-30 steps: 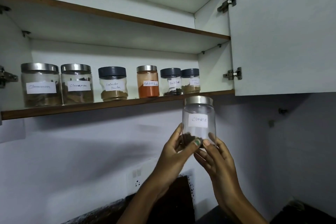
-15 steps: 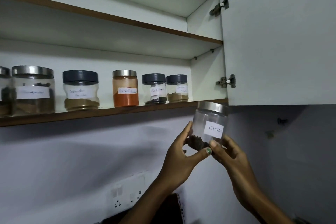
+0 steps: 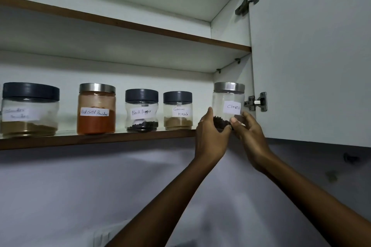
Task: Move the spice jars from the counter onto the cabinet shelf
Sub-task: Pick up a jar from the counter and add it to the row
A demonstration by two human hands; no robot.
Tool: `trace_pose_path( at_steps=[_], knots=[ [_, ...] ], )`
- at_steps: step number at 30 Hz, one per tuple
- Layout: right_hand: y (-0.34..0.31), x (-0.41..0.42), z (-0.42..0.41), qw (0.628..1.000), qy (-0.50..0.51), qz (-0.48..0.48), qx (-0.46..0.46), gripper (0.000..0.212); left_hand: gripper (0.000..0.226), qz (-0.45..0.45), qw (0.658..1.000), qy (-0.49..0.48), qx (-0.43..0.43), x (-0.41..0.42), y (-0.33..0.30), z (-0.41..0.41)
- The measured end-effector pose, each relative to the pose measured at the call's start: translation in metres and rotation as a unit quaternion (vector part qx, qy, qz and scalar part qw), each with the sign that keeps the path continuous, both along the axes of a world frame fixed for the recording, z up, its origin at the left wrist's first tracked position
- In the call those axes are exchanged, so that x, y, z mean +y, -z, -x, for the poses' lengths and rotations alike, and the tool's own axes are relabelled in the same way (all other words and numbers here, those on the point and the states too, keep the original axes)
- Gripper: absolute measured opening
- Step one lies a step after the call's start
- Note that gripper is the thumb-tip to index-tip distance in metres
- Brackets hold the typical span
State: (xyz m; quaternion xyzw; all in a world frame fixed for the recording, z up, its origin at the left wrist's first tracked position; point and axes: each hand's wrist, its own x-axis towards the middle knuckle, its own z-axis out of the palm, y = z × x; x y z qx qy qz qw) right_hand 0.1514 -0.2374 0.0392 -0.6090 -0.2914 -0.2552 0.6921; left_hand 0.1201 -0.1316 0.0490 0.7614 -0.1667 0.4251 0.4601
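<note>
A white cabinet door [image 3: 313, 50] stood open on steel hinges [image 3: 257, 102]; below it ran a dim grey wall [image 3: 80, 196].

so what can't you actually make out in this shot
- Whether the cloves jar already rests on the shelf: head view, left hand and right hand cover its base.
- Leftmost jar: its label is blurred and unreadable, its left side cut off by the frame edge.
- The counter: out of frame below.

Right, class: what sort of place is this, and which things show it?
Most likely a home kitchen: a wall cabinet shelf with hand-labelled spice jars such as Red Chilli Powder and Black Pepper.
</note>
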Motion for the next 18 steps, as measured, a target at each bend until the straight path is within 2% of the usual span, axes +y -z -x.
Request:
trace_pose_path(
  at_steps=[4, 9, 11, 14, 18],
  knots=[
    [-0.004, 0.009, -0.032, 1.000, 0.004, 0.017, 0.014, 0.058, 0.059, -0.018, 0.997, -0.072, 0.031, -0.005, -0.002, -0.023],
    [-0.005, 0.019, -0.055, 0.998, 0.012, 0.055, 0.004, 0.053, 0.069, -0.071, 0.987, -0.126, 0.073, -0.002, -0.001, -0.035],
    [-0.006, 0.022, -0.067, 0.994, 0.048, 0.099, 0.009, 0.050, 0.068, -0.095, 0.980, -0.148, 0.096, 0.001, -0.004, -0.039],
    [-0.007, 0.024, -0.078, 0.982, 0.117, 0.140, 0.054, 0.048, 0.074, -0.112, 0.975, -0.144, 0.128, 0.001, -0.006, -0.042],
    [0.000, 0.026, -0.081, 0.976, 0.140, 0.144, 0.085, 0.049, 0.075, -0.119, 0.968, -0.151, 0.162, 0.002, -0.008, -0.045]
  ],
)
